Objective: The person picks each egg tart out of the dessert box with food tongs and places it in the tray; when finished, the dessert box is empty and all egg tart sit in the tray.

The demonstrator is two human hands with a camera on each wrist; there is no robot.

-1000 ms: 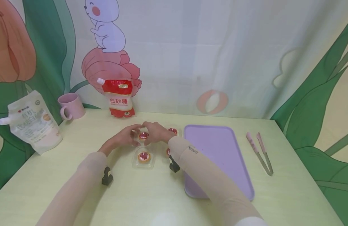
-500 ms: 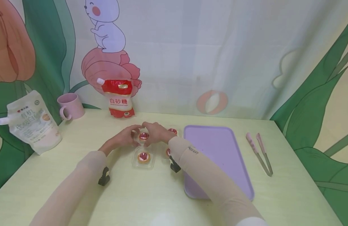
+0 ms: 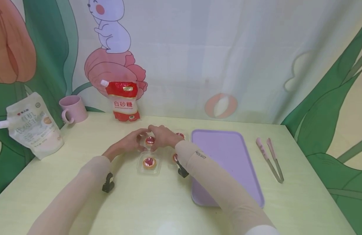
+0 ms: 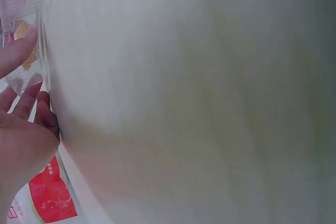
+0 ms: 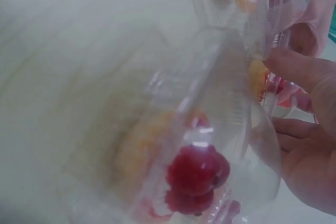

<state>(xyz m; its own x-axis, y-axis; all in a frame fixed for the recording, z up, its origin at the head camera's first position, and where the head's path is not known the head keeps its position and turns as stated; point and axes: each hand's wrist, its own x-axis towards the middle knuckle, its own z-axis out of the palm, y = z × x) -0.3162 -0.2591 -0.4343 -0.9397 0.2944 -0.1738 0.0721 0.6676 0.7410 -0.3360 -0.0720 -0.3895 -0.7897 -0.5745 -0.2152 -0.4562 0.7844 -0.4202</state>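
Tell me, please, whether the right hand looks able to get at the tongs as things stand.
Probably yes, once freed: the right hand holds a boxed tart, but the tongs lie uncovered to the right of the purple tray.

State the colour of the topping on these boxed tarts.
Red; the topping shows best in the right wrist view.

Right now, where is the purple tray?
In the head view, the purple tray lies right of centre, between the boxed tarts and the pink-handled tongs; the right sleeve hides part of it.
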